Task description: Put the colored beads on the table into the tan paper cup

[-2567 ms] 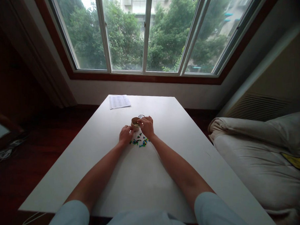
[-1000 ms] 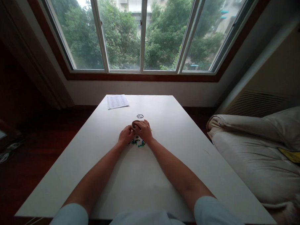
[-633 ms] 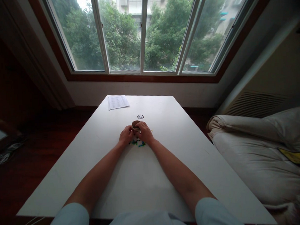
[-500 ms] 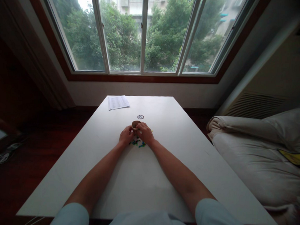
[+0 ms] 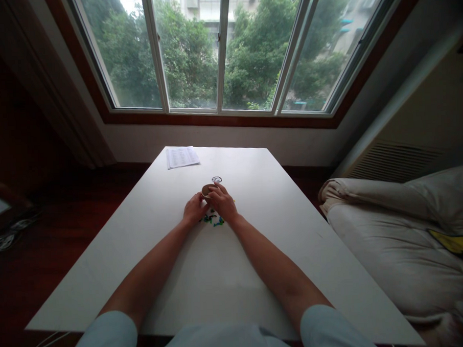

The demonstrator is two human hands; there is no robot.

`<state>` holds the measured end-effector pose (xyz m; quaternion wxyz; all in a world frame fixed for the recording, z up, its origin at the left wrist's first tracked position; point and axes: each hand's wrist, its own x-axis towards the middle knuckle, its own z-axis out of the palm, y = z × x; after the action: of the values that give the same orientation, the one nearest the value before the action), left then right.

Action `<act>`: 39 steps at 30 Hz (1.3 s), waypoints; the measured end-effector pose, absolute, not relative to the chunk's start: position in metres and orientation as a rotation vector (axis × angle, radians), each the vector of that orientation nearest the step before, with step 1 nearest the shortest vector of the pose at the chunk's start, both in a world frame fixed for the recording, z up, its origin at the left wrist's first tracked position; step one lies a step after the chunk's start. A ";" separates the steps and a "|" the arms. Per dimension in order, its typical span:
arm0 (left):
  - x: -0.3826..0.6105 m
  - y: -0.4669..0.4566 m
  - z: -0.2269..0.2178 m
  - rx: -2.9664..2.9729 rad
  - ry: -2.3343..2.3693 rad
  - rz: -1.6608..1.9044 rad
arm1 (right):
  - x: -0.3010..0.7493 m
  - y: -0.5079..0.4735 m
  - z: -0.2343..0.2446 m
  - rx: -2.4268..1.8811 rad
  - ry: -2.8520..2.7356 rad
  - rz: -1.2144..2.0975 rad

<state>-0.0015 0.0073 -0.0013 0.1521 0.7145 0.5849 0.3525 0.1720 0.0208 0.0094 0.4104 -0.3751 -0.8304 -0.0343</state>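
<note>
Between my hands, around the middle of the white table (image 5: 198, 282), is a small round tan container (image 5: 208, 189) with an open top and a pale rim. My left hand (image 5: 195, 208) has its fingers closed on the container's left side. On the other side, my right hand (image 5: 222, 202) is closed over the right rim, its fingertips partly out of sight at the opening. Small green, blue and dark pieces (image 5: 217, 222) lie scattered on the tabletop just below the hands. What is inside the container cannot be made out.
Beyond the container lies a small clear round object with a dark rim (image 5: 217, 179). Printed papers (image 5: 182, 156) rest at the table's far left corner. A cushioned beige seat (image 5: 395, 238) stands to the right, and a wide window (image 5: 218, 51) fills the far wall.
The container has shifted slightly left, and its opening shows more. My right hand's fingers have moved a little left and up over its rim. The left hand has hardly moved.
</note>
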 end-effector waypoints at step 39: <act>-0.002 0.009 -0.002 2.076 1.771 0.916 | 0.166 0.017 0.009 -0.958 -2.078 -0.067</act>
<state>-0.0017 0.0088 -0.0023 0.1312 0.7151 0.6098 0.3155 0.1657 0.0171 0.0089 0.4132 -0.3811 -0.8266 -0.0267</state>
